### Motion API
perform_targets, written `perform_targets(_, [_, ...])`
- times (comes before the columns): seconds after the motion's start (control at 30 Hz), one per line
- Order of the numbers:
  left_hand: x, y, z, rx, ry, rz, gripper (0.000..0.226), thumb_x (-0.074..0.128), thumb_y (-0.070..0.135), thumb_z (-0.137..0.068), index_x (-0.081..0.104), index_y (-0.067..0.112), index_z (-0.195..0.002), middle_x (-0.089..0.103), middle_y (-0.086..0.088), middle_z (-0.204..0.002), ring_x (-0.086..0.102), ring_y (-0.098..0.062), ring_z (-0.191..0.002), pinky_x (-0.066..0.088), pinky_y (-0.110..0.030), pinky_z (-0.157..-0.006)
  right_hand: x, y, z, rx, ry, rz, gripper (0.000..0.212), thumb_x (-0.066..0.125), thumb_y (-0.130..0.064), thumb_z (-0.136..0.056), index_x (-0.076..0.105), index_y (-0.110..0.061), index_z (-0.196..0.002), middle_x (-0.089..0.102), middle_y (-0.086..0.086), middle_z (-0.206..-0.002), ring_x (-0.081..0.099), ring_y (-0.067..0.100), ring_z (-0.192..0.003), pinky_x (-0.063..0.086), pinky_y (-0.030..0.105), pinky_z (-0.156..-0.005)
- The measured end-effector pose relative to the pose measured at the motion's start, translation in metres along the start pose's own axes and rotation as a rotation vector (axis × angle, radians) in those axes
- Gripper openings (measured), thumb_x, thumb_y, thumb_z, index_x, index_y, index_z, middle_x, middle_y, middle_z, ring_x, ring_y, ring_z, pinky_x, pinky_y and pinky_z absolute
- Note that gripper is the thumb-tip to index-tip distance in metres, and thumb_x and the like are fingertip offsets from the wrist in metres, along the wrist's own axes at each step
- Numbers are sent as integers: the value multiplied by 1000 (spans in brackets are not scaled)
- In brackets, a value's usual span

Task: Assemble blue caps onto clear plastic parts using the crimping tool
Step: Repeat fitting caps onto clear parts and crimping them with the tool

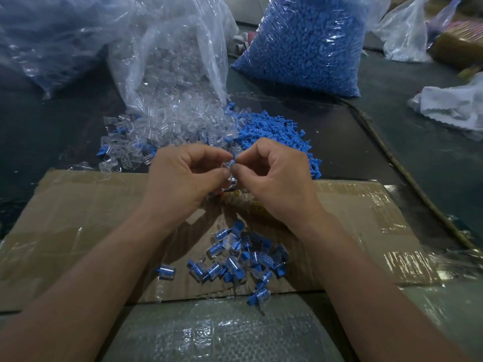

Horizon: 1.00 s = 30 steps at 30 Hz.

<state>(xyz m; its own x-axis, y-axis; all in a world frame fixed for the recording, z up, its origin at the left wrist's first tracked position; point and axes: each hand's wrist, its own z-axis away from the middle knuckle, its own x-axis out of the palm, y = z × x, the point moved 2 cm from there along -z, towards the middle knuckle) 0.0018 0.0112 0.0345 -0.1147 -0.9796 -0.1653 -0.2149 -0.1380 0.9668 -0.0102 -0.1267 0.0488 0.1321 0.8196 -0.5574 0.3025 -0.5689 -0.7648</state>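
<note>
My left hand [183, 176] pinches a clear plastic part [226, 169] between thumb and fingers. My right hand [271, 173] pinches a small blue cap [232, 161] and holds it against that clear part, so the two hands meet above the cardboard. Under them something metal and yellowish [236, 195] peeks out, mostly hidden by my hands. A heap of loose clear parts [167, 129] lies behind my left hand, and a heap of loose blue caps [274, 131] behind my right. Several assembled blue-and-clear pieces [235, 257] lie on the cardboard between my forearms.
A flattened taped cardboard sheet [78, 220] covers the near table. A clear bag of clear parts [177, 48] and a bag of blue caps [308, 43] stand at the back. Other plastic bags [407, 32] and a white cloth [452, 105] lie at the right.
</note>
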Motion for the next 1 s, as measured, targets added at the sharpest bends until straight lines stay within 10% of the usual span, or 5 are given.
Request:
perform_targets(0.23, [-4, -1, -2, -72, -56, 208, 13, 66, 10, -63, 67, 16, -75, 69, -1, -64, 64, -11, -55, 54, -19, -56, -5, 2, -3, 113, -114, -164, 38, 68, -42, -62, 61, -27, -96, 64, -10, -91, 63, 2, -82, 53, 19, -74])
perform_targets(0.67, [-5, -1, -4, -184, -62, 347, 9, 67, 14, -52, 66, 14, -60, 65, -5, -55, 59, -13, -43, 49, -17, -43, -1, 0, -1, -35, -169, -332, 42, 68, 5, -72, 61, -19, -106, 65, -10, -89, 64, 3, -86, 52, 22, -83])
perform_targets(1.0, [-4, -2, -4, -200, -127, 404, 13, 66, 12, -52, 64, 9, -64, 64, -5, -52, 59, -12, -41, 47, -17, -41, -2, 5, 0, -169, -79, -273, 35, 72, -1, -70, 63, -14, -101, 65, -10, -85, 65, 5, -79, 55, 24, -76])
